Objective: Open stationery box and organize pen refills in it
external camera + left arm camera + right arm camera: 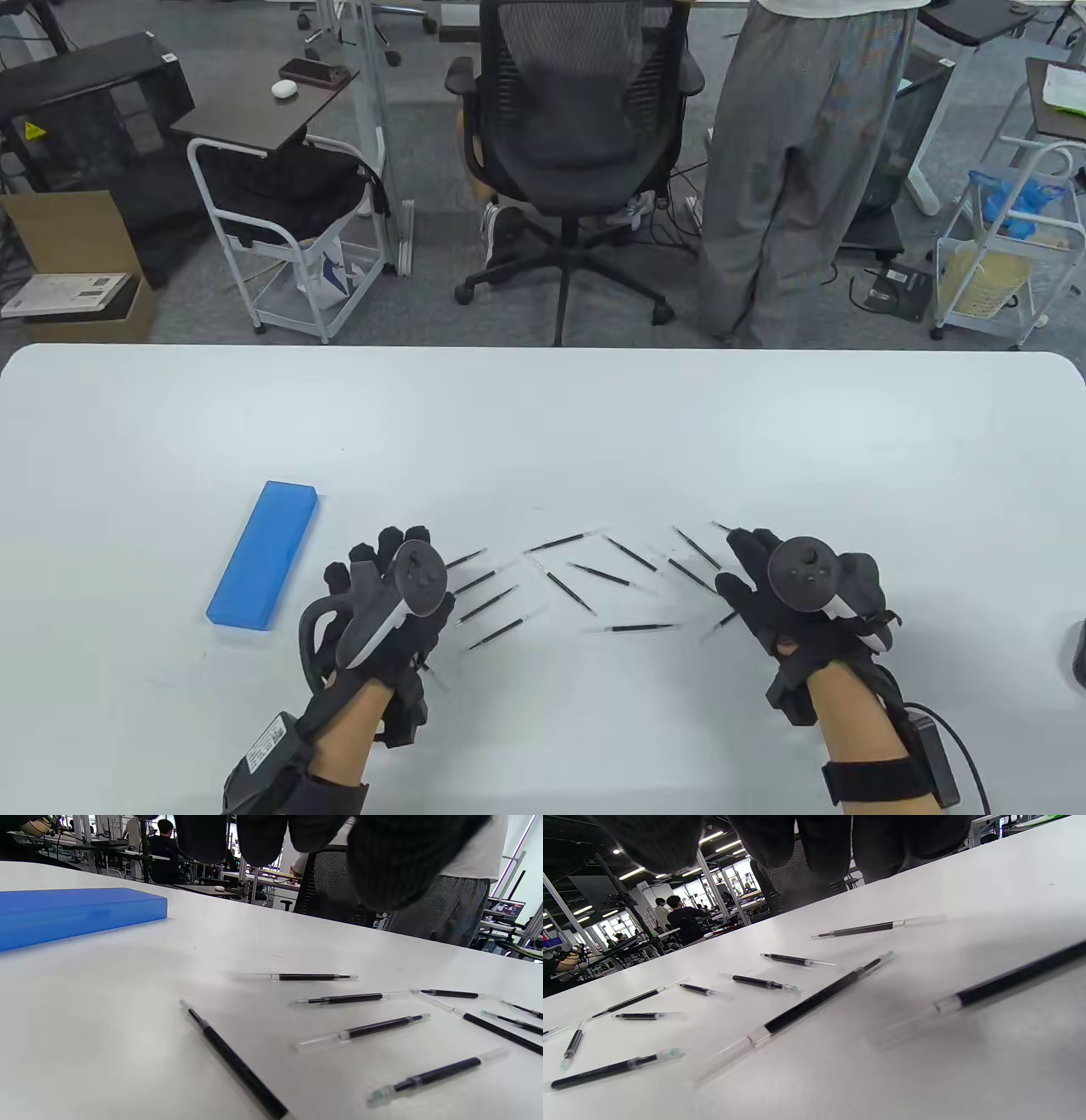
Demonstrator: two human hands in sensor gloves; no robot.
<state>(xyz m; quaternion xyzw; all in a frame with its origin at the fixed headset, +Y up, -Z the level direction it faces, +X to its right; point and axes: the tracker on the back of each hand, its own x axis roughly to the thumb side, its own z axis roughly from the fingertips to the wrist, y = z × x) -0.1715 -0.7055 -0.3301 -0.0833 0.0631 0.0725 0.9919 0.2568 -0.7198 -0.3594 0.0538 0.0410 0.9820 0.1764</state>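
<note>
Table view: the closed stationery box (264, 555) lies left of the scattered pen refills (585, 577), which are flanked by the left hand (386, 594) and right hand (785, 594). Wrist views: both hands are relaxed, nothing grasped.

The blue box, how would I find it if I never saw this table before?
Start at the big white table and look to the left part of it. Left of the scattered pen refills and a little beyond the left hand lies the blue box, closed, flat and set at a slant. It is the only coloured thing on the table; all else there is thin, black and clear.
</note>
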